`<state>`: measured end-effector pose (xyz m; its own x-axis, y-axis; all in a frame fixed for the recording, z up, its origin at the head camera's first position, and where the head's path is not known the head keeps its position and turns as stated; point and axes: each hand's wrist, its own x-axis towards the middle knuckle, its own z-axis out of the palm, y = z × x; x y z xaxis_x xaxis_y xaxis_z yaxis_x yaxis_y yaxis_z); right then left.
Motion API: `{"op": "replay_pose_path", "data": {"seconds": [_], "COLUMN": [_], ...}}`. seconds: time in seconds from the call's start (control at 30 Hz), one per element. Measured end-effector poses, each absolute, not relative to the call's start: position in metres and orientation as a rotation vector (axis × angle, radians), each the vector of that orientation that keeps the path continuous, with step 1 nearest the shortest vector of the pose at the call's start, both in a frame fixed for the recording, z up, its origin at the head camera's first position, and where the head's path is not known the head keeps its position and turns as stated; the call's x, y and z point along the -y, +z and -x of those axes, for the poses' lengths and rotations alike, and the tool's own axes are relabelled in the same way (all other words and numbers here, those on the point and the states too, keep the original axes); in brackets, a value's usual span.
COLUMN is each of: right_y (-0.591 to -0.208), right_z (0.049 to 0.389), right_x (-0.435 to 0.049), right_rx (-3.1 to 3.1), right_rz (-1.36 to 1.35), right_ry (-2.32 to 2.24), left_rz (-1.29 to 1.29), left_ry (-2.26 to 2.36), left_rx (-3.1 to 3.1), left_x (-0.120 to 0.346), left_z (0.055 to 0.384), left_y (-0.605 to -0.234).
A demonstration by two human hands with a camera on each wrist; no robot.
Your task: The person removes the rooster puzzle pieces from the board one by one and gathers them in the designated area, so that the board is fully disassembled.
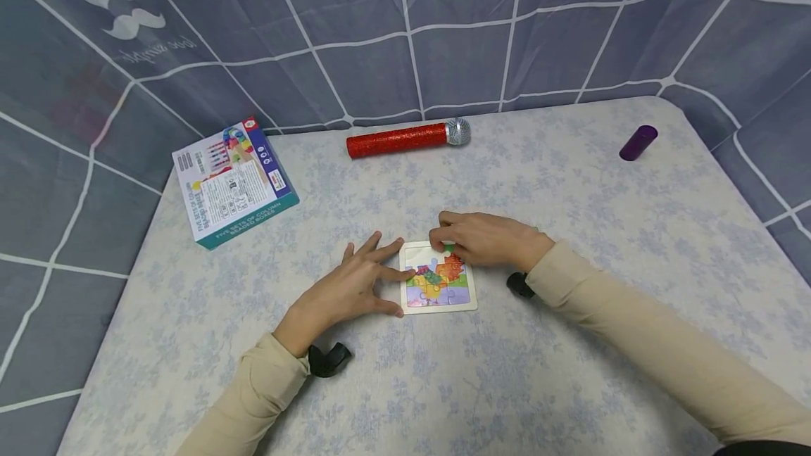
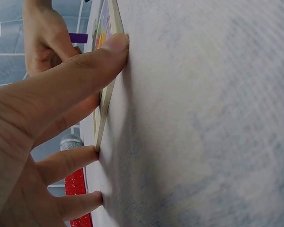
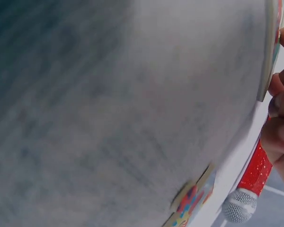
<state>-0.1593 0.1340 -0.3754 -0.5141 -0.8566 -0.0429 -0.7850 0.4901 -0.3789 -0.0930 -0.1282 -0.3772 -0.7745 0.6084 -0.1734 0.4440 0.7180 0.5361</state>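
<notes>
A small square jigsaw puzzle (image 1: 437,295) in a pale frame lies on the table, its lower part filled with colourful pieces and a pale bare patch at its upper left. My left hand (image 1: 355,283) is spread at its left side, thumb at the lower left corner and index finger reaching onto the picture. In the left wrist view, the thumb (image 2: 92,61) touches the frame's edge. My right hand (image 1: 488,238) bends its fingers over the upper right corner, pinching a puzzle piece (image 1: 448,248) whose green part shows beneath them; the fingers hide most of it.
Loose puzzle pieces (image 3: 191,201) lie on the table near the right wrist. Farther back are a boxed toy set (image 1: 234,181) at left, a red glitter microphone (image 1: 399,141) in the middle and a purple cylinder (image 1: 638,143) at right. A checked curtain (image 1: 355,20) hangs behind the table.
</notes>
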Motion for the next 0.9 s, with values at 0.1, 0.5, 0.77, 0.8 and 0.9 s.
{"op": "replay_pose_path", "data": {"seconds": [0.1,0.5,0.77,0.8,0.9], "right_y": [-0.376,-0.371,-0.373,-0.373,-0.372], "right_z": [0.160,0.159,0.159,0.159,0.160], "right_x": [-0.135,-0.129,-0.120,-0.120,-0.121], "right_rx": [-2.513,-2.497,-2.519,-2.521,-2.525], "right_rz": [1.385,1.408,1.431,1.438,1.438], "right_ry": [-0.459,-0.365,-0.186,-0.194,-0.263], "left_rz": [-0.810,-0.817,-0.833,-0.833,-0.830], "left_ry": [0.664,0.668,0.659,0.659,0.663], "left_rx": [-2.585,-2.578,-2.567,-2.566,-2.568], "left_x": [0.129,0.131,0.128,0.129,0.129], "left_z": [0.093,0.093,0.094,0.094,0.094], "left_y": [-0.377,-0.377,-0.377,-0.377,-0.377]}}
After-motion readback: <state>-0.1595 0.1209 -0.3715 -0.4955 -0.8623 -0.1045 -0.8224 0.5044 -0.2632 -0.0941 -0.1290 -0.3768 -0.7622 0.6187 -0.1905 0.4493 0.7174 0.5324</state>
